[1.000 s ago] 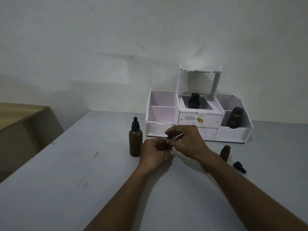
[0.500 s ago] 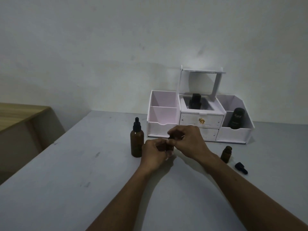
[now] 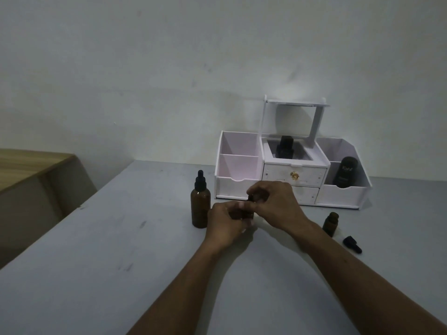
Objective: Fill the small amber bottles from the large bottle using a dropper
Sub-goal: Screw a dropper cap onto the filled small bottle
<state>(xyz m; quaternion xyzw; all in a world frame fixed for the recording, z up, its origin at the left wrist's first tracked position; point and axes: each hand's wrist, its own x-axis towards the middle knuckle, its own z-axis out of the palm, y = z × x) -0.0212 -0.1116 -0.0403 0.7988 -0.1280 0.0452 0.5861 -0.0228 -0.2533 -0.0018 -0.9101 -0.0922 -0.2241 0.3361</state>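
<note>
The small amber bottle point(image 3: 242, 215) sits between the two hands at mid-desk, mostly hidden by fingers. It looks upright, its long axis vertical, though little of the glass shows. The left hand point(image 3: 226, 226) is wrapped around its body from the near left. The right hand point(image 3: 275, 204) comes over from the right and pinches the black cap point(image 3: 250, 197) at its top. Whether the cap is being tightened or loosened cannot be told.

The relation that matters next is with the large amber bottle point(image 3: 200, 209), the source. It stands upright just beside the left hand, on that hand's outer side, with its black dropper top point(image 3: 200, 182) in place. The left hand is much nearer to it. The right would have to cross over the held bottle to reach the dropper, so I judge the left hand is better placed to steady the large bottle once the small one is set down.

Well off to the right, past the right forearm, a second small amber bottle point(image 3: 330, 224) stands uncapped, with a loose black cap point(image 3: 352, 247) lying on its side near it.

All of this rests on the grey desk point(image 3: 121, 262). At the back stands a white organiser point(image 3: 343, 197), with a dark bottle point(image 3: 285, 147) in its middle compartment and a black Kahf bottle point(image 3: 344, 171) in its right one.
</note>
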